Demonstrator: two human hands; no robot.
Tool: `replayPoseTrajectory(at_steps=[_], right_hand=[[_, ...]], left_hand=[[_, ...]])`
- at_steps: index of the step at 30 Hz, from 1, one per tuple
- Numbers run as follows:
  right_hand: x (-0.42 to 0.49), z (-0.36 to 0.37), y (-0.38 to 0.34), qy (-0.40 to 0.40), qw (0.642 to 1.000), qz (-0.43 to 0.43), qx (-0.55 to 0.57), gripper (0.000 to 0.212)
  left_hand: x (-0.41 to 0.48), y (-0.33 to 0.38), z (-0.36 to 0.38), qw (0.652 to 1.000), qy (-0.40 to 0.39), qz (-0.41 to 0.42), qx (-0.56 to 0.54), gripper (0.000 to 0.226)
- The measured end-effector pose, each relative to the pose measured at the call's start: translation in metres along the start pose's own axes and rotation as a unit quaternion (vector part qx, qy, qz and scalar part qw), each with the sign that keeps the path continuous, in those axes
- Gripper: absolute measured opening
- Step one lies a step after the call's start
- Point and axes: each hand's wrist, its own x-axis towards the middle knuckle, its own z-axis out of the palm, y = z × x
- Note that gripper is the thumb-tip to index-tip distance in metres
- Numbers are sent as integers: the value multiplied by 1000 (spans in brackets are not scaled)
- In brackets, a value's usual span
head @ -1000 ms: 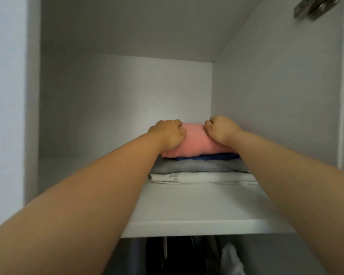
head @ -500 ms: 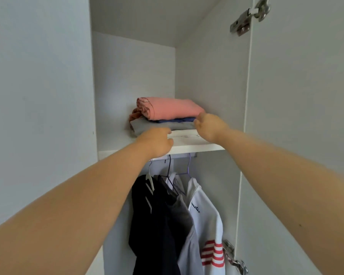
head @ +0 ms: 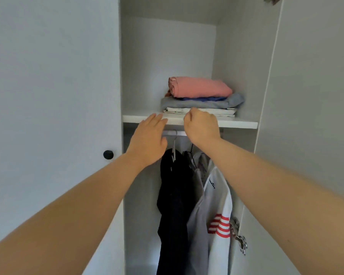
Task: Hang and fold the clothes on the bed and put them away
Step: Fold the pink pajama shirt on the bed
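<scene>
Folded clothes [head: 202,98] lie on shelf [head: 240,122] above hanging garments [head: 195,205].

The left forearm [head: 81,197] and right forearm [head: 276,175] stretch up and forward. The left grip [head: 147,140] is flat, fingers straight and together, its back facing the camera. The right grip [head: 202,127], just beside it, curls into a fist, holding nothing

Folded stack on shelf [head: 240,123], right of centre: pink garment [head: 201,87] on top, thin blue garment [head: 203,99] under it, grey garment [head: 197,104] below, bulging out to the right, flat white garment [head: 179,110] at bottom. Hung from rail [head: 176,133] under the shelf: black garment [head: 175,195] left, grey top [head: 197,225] middle, white jacket [head: 218,199] with red stripes right.
</scene>
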Motion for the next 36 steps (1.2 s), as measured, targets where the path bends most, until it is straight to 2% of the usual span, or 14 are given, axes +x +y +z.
replayPoseTrajectory(at_steps=[3,6,9,16,21,28,34,36], right_hand=[[-18,10,1,23,999,-14,40,26],[-45,15,-7,4,994,-68,80,34],[-81,18,-27,-39,987,-97,125,41],[-171,14,-80,-127,961,-98,227,48],[-224,-2,-101,-183,924,-89,322,49],[-300,-35,-90,-285,867,-46,407,44],[-366,-89,-63,-340,830,-146,417,42],[-375,-110,-56,-342,816,-192,425,44]], left_hand=[[-31,8,-11,997,-11,-63,31,58],[-70,12,-31,990,-12,-127,62,58],[-117,15,-52,974,-36,-187,125,58],[-225,39,-85,925,-89,-292,225,68],[-294,73,-102,888,-98,-373,252,69],[-359,180,-91,813,-81,-505,278,71],[-418,295,-96,730,-82,-607,303,71],[-430,324,-105,713,-88,-621,313,70]])
